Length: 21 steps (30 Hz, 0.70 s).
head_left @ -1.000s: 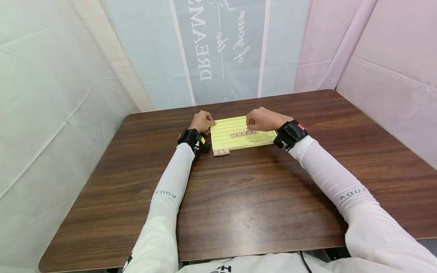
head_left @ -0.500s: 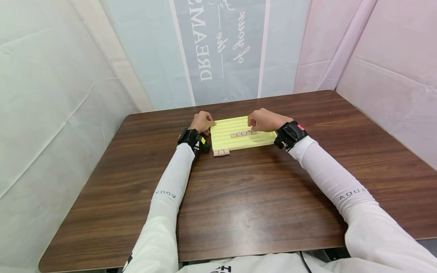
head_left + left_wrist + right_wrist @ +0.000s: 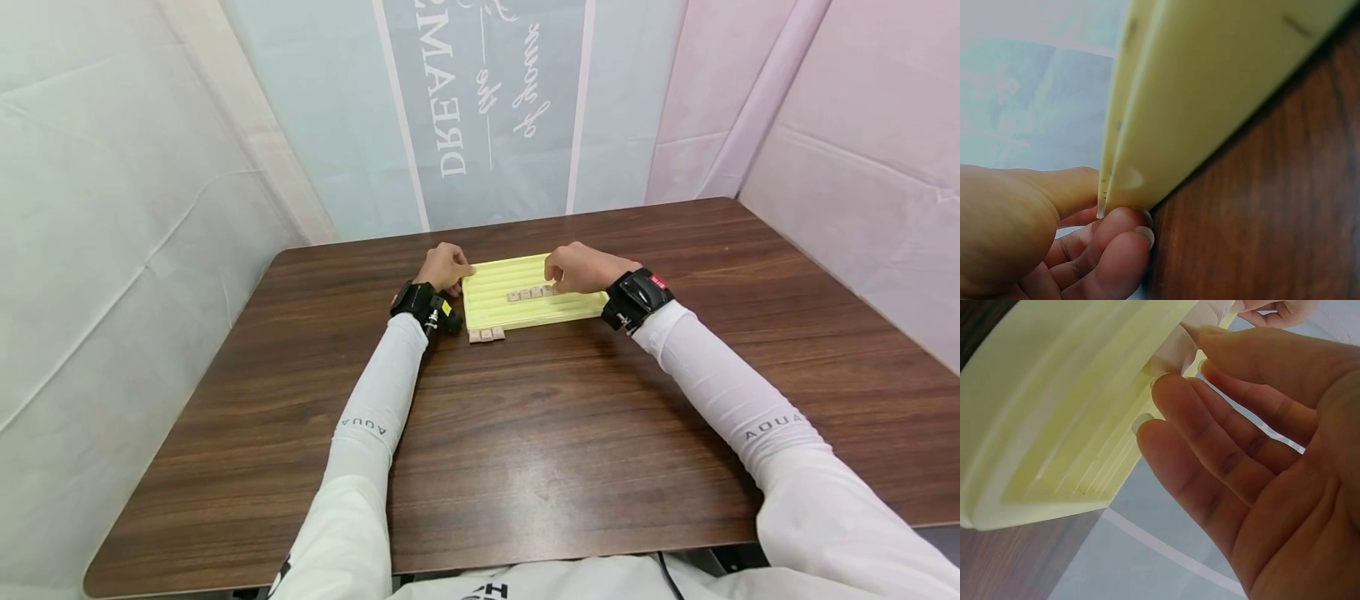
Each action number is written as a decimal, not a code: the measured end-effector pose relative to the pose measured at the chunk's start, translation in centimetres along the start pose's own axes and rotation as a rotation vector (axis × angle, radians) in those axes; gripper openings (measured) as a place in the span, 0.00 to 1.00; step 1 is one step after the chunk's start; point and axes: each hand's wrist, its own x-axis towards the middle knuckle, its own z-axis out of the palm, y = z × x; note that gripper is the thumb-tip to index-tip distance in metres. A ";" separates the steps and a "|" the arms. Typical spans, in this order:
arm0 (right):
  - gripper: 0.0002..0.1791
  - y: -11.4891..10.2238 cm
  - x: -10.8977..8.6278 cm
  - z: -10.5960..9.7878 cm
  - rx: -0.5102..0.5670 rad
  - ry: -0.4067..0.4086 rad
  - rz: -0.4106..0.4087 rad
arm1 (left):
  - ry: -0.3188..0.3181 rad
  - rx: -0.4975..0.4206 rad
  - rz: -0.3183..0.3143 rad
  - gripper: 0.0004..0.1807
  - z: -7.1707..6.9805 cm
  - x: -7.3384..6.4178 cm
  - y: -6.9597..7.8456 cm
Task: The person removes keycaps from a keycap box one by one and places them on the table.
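One pale yellow grooved plastic tray (image 3: 495, 310) lies flat on the dark brown wooden counter (image 3: 570, 433), its long axis running left to right across the person. A row of about four small tan wooden tiles (image 3: 529, 293) sits in one groove along that axis; three more small tan wooden tiles (image 3: 487, 335) lie on the counter just before the tray's near edge. The left hand (image 3: 444, 267) pinches the tray's left edge. The right hand (image 3: 579, 267) pinches the row's right-end tile with its fingertips (image 3: 1163, 384).
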 end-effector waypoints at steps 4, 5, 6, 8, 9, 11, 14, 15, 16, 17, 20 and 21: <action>0.11 0.0 0.0 0.1 -0.004 0.009 0.002 | 0.007 -0.002 0.005 0.09 -0.1 -0.4 0.4; 0.10 0.0 0.0 0.1 -0.006 0.009 -0.003 | 0.006 -0.001 0.005 0.09 -0.1 -0.4 0.4; 0.09 0.0 0.0 0.2 -0.005 0.011 -0.006 | 0.006 0.000 0.004 0.09 -0.1 -0.5 0.4; 0.07 0.1 0.0 0.2 -0.003 0.012 -0.005 | 0.002 0.001 0.001 0.10 -0.1 -0.4 0.4; 0.06 0.2 0.0 0.3 -0.003 0.011 -0.007 | 0.001 -0.001 -0.001 0.10 -0.1 -0.3 0.4; 0.06 0.2 0.0 0.3 0.000 0.010 -0.011 | -0.004 -0.009 -0.009 0.09 -0.1 -0.1 0.3; 0.07 0.4 -0.1 0.4 0.001 0.016 -0.019 | -0.006 -0.027 -0.010 0.08 0.0 0.3 -0.1; 0.07 0.4 -0.1 0.4 0.002 0.018 -0.023 | -0.007 -0.034 -0.012 0.07 0.0 0.4 -0.2; 0.07 0.4 -0.1 0.5 0.005 0.019 -0.025 | -0.002 -0.046 0.002 0.08 0.0 0.5 -0.5; 0.07 0.4 -0.1 0.5 0.005 0.020 -0.028 | -0.002 -0.047 0.002 0.08 0.1 0.6 -0.6; 0.07 0.4 -0.1 0.5 0.003 0.020 -0.025 | 0.000 -0.047 0.000 0.08 0.1 0.7 -0.7; 0.06 0.4 -0.1 0.5 0.003 0.020 -0.024 | 0.000 -0.046 0.001 0.08 0.1 0.7 -0.7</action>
